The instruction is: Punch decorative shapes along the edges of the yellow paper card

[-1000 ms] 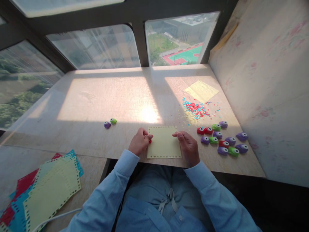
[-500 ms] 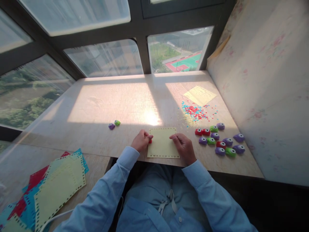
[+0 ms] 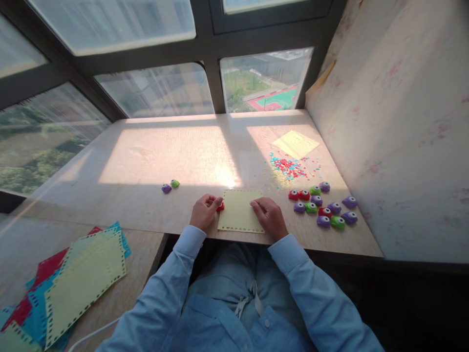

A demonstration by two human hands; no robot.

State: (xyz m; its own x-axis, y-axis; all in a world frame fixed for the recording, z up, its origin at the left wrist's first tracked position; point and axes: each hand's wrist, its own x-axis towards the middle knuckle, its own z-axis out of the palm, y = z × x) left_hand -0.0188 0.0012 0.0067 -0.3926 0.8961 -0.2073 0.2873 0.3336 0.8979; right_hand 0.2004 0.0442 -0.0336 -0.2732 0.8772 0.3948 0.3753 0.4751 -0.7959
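Observation:
A pale yellow sheet lies near the table's front edge, with small holes along its top and bottom edges. At its left edge my left hand is closed on a small red punch, which is partly hidden by the fingers. My right hand pinches the sheet's right edge between thumb and curled fingers.
Several red, green and purple punches stand at the right, below scattered paper bits and a yellow square. A purple punch and a green one sit left. Punched sheets overlap at lower left.
The whole view has shifted slightly. My left hand's fingers have moved a little on the red punch, and more of it shows. My right hand keeps its place at the sheet's right edge.

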